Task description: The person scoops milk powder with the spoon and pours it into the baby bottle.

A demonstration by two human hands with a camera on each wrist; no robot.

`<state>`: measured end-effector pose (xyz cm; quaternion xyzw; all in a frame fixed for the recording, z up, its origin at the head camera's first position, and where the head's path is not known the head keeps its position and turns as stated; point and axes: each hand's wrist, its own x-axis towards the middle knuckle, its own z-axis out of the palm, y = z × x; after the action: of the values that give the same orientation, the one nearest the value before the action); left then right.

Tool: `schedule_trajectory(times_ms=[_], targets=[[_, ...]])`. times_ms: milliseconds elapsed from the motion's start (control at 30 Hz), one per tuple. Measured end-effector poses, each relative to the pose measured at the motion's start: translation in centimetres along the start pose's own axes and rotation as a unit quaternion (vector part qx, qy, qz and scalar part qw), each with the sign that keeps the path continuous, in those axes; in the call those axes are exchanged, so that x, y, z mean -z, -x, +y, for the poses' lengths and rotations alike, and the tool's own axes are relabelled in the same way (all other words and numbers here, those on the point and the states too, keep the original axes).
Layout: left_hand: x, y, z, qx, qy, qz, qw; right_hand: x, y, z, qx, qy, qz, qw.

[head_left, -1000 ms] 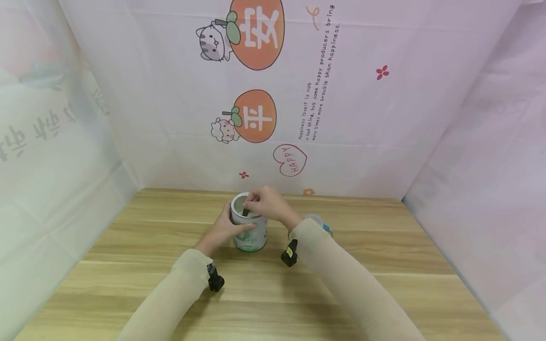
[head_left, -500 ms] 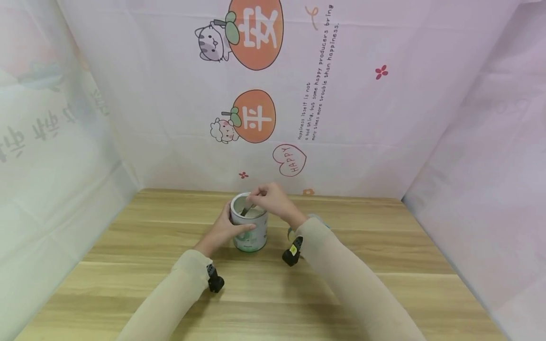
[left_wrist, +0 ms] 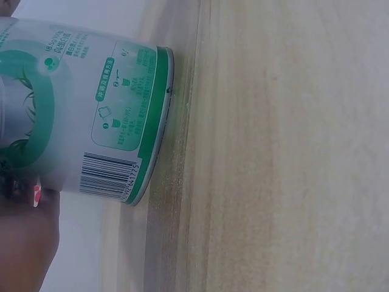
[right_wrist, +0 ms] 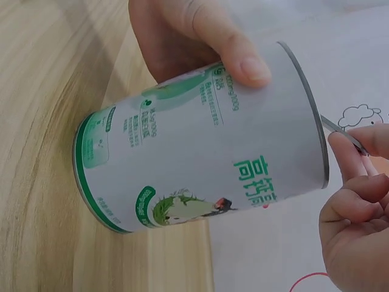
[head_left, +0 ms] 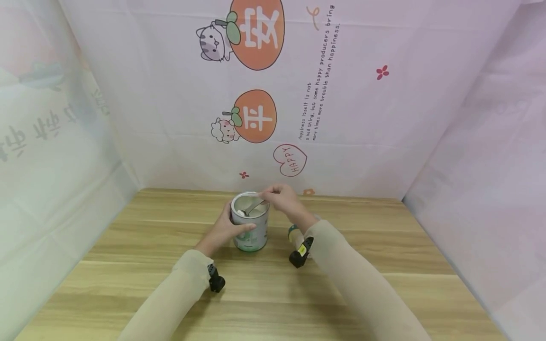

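A white and green milk powder can [head_left: 250,237] stands upright on the table with its top open. My left hand [head_left: 222,232] grips the can's left side, the thumb lying across its front. Above the right side of the rim, my right hand [head_left: 285,201] pinches the handle of a metal spoon [head_left: 255,205]. The spoon slants down into the can, and something white sits on its bowl. From the right wrist view, the spoon handle [right_wrist: 331,125] passes over the can's rim; its bowl is hidden there. A barcode shows on the can [left_wrist: 79,109] in the left wrist view.
Right of the can, a pale object with a teal band [head_left: 293,233] is mostly hidden behind my right wrist; its kind is unclear. Printed cloth [head_left: 350,142] hangs behind the wood-grain table [head_left: 256,303] and along both sides.
My right hand has moved right, tilting the spoon so that more of it shows above the can's contents. My left hand and the can have stayed in place.
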<state>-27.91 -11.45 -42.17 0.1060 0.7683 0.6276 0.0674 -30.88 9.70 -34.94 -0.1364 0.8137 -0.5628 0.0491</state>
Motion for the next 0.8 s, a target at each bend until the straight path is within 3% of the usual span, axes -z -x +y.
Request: schedule_trajectory(times_ms=[133,333,567,800], targets=[[-0.1,0.8,1.3,-0.001,-0.002,-0.001,1.0000,0.3,0.0,0.2,-0.017,-0.020,0.002,0.9996],[0.0,0.9,1.1,-0.001,0.002,-0.001,1.0000,0.7,0.2,0.5,-0.032,-0.028,0.014,0.9990],[-0.1,0.9,1.0,-0.004,0.000,0.002,1.0000,0.9,0.4,1.0,-0.032,-0.073,0.035,0.9962],[-0.2,0.9,1.2,0.001,-0.005,0.004,1.0000,1.0,0.7,1.1,-0.041,-0.070,0.063,0.9948]])
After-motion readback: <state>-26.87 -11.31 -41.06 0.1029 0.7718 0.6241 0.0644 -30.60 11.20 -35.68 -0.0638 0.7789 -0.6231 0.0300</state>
